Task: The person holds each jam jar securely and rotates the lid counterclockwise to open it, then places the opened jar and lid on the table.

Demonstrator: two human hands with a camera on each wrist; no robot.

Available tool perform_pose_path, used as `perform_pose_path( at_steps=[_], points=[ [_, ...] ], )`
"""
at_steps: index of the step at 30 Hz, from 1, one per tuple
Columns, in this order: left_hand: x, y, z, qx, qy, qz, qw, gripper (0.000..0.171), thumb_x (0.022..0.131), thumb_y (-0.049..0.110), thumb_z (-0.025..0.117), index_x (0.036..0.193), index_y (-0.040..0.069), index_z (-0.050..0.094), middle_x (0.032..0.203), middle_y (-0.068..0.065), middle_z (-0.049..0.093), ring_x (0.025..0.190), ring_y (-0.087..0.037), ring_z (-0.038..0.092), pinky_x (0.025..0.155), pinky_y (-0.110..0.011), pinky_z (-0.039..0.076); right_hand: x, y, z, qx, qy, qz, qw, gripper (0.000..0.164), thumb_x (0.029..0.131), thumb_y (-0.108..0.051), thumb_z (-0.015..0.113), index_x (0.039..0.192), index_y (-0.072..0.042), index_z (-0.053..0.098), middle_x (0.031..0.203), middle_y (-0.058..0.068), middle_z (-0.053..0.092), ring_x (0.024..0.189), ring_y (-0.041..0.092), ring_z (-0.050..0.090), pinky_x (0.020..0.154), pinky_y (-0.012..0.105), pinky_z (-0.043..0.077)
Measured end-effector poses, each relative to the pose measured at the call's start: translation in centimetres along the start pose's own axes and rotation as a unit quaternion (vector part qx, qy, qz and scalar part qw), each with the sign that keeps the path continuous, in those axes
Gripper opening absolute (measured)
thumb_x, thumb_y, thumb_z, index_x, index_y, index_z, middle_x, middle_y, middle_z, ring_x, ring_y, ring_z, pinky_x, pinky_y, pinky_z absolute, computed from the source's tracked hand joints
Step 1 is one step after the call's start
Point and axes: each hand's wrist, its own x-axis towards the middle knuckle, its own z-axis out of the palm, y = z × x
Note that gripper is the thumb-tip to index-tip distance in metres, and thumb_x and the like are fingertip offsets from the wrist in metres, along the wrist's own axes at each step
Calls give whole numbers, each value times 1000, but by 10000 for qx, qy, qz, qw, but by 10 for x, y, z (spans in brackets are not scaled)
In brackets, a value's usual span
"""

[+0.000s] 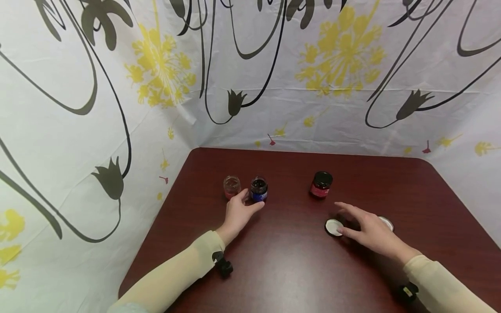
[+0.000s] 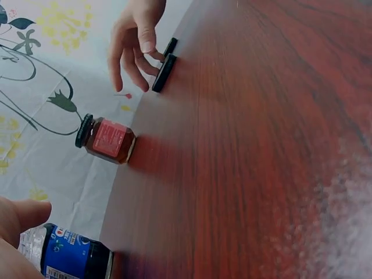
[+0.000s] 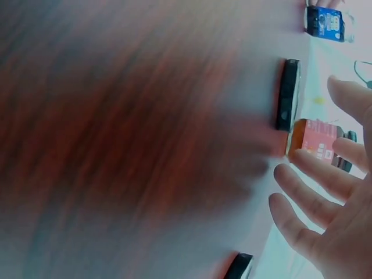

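My left hand is by an uncapped jar with a blue label, thumb and fingers spread on its near side and not closed round it. Left of that jar stands another uncapped glass jar with a reddish label, partly hidden by the fingers. My right hand hovers above the table with its fingers apart and holds nothing. Near its thumb lies a black-rimmed lid, white inside up. A second lid lies partly hidden behind the hand.
A capped jar with a pink-red label stands farther back, between the two hands. The dark red-brown wooden table has rounded back corners. A white patterned cloth hangs behind it and along its sides.
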Motion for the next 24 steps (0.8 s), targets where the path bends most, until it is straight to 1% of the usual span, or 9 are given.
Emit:
perform_pose_path(
  at_steps=[3, 7, 12, 15, 18, 22, 24],
  points=[
    [-2, 1, -2, 22, 20, 14, 10000, 84, 80, 43, 85, 144, 2, 52, 133, -17, 63, 122, -28, 61, 97, -45, 50, 0, -1, -1, -48, 79, 45, 9999, 64, 92, -43, 73, 148, -29, 47, 126, -6, 65, 110, 15, 65, 88, 44, 51],
    [-5, 5, -4, 52, 13, 58, 10000, 85, 80, 45, 84, 146, 4, 51, 134, -15, 63, 124, -26, 60, 98, -45, 50, 0, -1, -4, -67, 123, 212, 9997, 62, 94, -44, 71, 149, -31, 46, 128, -5, 65, 108, 15, 66, 85, 48, 51],
    [-9, 9, -4, -91, -62, 84, 9999, 84, 80, 45, 84, 147, 8, 51, 137, -13, 61, 127, -26, 57, 100, -45, 48, 1, -2, -9, 10, 208, 371, 9991, 61, 94, -43, 70, 149, -33, 46, 126, -3, 66, 104, 16, 68, 81, 48, 51],
    [-12, 12, -4, -186, -76, 146, 9997, 84, 80, 45, 84, 148, 9, 51, 139, -11, 59, 128, -26, 56, 101, -45, 47, 1, -3, -11, 62, 268, 402, 9988, 60, 95, -42, 69, 149, -34, 46, 126, -3, 66, 102, 17, 69, 81, 48, 51],
    [-15, 14, -5, -209, 38, 215, 9995, 84, 80, 45, 84, 147, 9, 51, 140, -9, 60, 128, -25, 57, 101, -45, 47, 0, -4, -13, 104, 341, 453, 9983, 60, 95, -42, 69, 150, -35, 45, 127, -3, 65, 102, 18, 69, 81, 48, 52],
    [-20, 15, -6, -294, 201, 205, 9992, 83, 80, 44, 84, 147, 7, 51, 140, -8, 60, 128, -25, 57, 101, -46, 47, -2, -4, -15, 189, 417, 554, 9974, 59, 96, -41, 68, 150, -37, 44, 128, -3, 65, 100, 19, 69, 80, 50, 52],
    [-21, 15, -7, -342, 226, 183, 9990, 84, 80, 43, 85, 147, 6, 51, 140, -8, 60, 128, -26, 56, 101, -46, 47, -3, -4, -16, 211, 477, 606, 9968, 59, 96, -40, 69, 149, -38, 44, 127, -3, 65, 98, 18, 69, 80, 50, 52]
  ],
)
